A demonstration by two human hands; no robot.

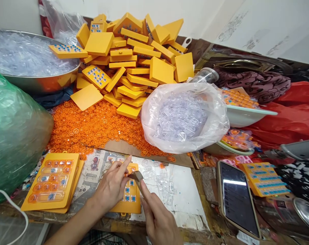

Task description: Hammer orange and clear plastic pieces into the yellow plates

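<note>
A yellow board [131, 204] with blue and clear pieces set in its holes lies in front of me. My left hand [112, 183] rests over its left side, the index finger stretched out and the thumb apart from it. The other fingers are partly hidden. My right hand [158, 217] grips a flat metal tool [137, 175], its narrow end reaching over the board near my left thumb. What the tool's tip touches is hard to make out. Loose clear plastic pieces [167, 185] lie on the white sheet [187, 200] right of the board.
Stacked filled yellow boards [50, 180] lie at left. Behind are orange rings [85, 127], a heap of yellow boards [131, 61], and a bag of clear pieces [182, 117]. A metal bowl [42, 81] and green bag [16, 136] stand left; a phone [240, 197] lies right.
</note>
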